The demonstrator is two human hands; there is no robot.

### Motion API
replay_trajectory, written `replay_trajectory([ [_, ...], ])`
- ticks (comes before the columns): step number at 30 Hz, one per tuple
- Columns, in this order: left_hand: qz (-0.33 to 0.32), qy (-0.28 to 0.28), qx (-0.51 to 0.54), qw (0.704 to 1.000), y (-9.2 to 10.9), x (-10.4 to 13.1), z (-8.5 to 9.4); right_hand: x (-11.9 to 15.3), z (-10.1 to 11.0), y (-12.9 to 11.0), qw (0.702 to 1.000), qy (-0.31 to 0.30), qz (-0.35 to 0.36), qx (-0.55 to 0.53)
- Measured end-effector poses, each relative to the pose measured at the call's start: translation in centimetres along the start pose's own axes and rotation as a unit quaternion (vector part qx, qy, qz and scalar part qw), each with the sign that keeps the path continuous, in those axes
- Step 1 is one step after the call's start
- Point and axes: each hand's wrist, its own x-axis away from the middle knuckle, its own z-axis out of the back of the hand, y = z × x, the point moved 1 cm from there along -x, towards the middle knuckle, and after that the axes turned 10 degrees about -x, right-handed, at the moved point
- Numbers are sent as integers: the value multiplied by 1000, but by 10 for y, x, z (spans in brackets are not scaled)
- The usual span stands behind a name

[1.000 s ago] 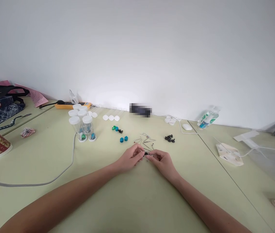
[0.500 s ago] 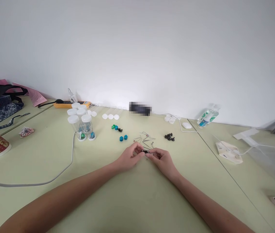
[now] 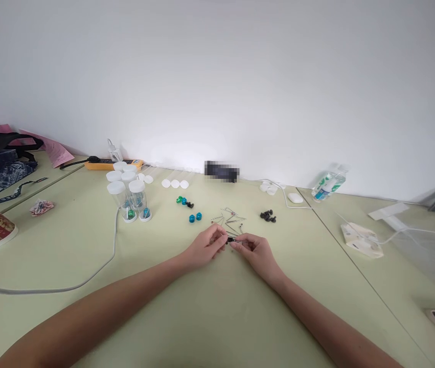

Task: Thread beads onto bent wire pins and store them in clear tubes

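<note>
A small black bead [image 3: 231, 239] sits at the centre of the frame, just above the pale green table [image 3: 209, 317]. It is pinched between the fingertips of both hands. The left hand [image 3: 205, 247] closes on it from the left with thumb and forefinger pressed together. The right hand [image 3: 256, 251] meets it from the right, fingertips pinching a thin metal pin [image 3: 240, 242] that touches the bead. Whether the pin passes through the bead is too small to tell.

Just above the hands lies a loose scatter of metal pins [image 3: 229, 217]. To the right of that scatter is a cluster of black beads [image 3: 268, 216]. To the left are 2 blue beads [image 3: 195, 217], and above them a group of green, blue and black beads [image 3: 184, 201].

Further left, clear vials with white caps [image 3: 129, 194] stand together; coloured beads show at their bases. Loose white caps [image 3: 175, 183] lie near the wall. A grey cable [image 3: 98, 268] curves across the left part of the table. A clear bottle [image 3: 328, 185] lies on its side at the upper right.
</note>
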Motion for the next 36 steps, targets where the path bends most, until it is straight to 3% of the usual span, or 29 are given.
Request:
replay_trajectory([
  [36,-1,12,-4,1000,0,0,0,1,0,0,1000,7,-2,8],
])
